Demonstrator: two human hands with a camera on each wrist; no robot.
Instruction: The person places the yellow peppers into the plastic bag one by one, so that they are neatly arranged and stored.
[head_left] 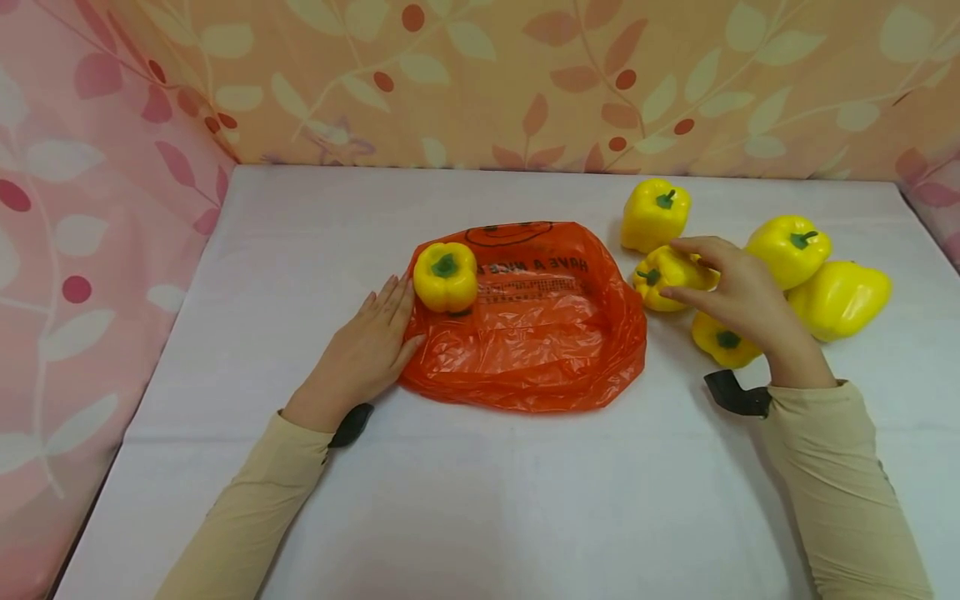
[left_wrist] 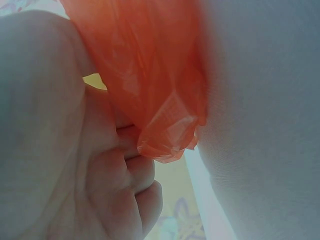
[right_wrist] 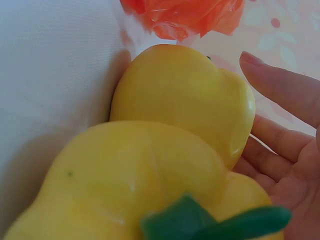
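The right hand (head_left: pixel 738 287), thumb and fingers wide around the pepper (head_left: pixel 666 277) just beside the red bag (head_left: pixel 525 350), should close evenly without nudging neighbouring peppers (head_left: pixel 725 342), while the left hand (head_left: pixel 363 342), fingers extended, steadies the bag.

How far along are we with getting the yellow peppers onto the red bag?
Apparently done: one glossy yellow, lobed bell pepper sits on the crinkled red plastic bag, the left grip at the bag's edge. In hand: the right grip reaches around a second pepper, seemingly not yet clasped. Remaining: four more yellow peppers right of the bag, presumably to follow.
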